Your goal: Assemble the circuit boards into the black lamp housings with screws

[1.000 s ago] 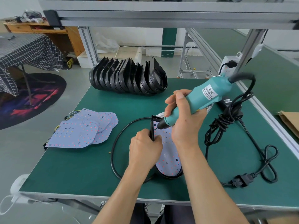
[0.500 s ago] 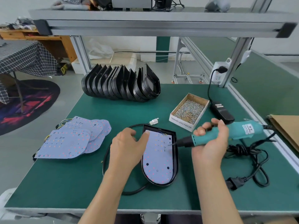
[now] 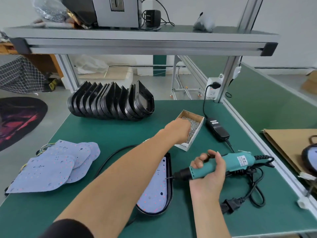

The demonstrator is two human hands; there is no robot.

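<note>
Head view: a person works at a green table [image 3: 106, 133] under a metal shelf [image 3: 137, 43], both arms reaching forward.
Table: the green mat carries every working part; a second green surface runs alongside on the right.
Stack of housings: a row of black lamp housings [image 3: 111, 102] stands on edge at the far side of the table, packed one against another.
Loose boards: pale blue circuit boards [image 3: 53, 165] lie overlapped near the left edge, with thin coloured wires at their far side.
Housing in work: one black lamp housing [image 3: 169, 182] lies flat near the front edge, a pale blue board [image 3: 154, 193] seated inside it, partly hidden by the left forearm.
Screwdriver: a teal electric screwdriver [image 3: 221, 165] lies level over the table, its bit pointing at the housing's right rim; its black cord [image 3: 252, 184] coils beside it.
Screw box: a small cardboard box [image 3: 193, 129] of silver screws sits beyond the housing, next to a black power adapter [image 3: 217, 128].
Left hand [image 3: 178, 130]: reaches into the screw box, fingertips down among the screws; whether it pinches any cannot be told.
Right hand [image 3: 208, 172]: wrapped round the screwdriver's barrel.
</note>
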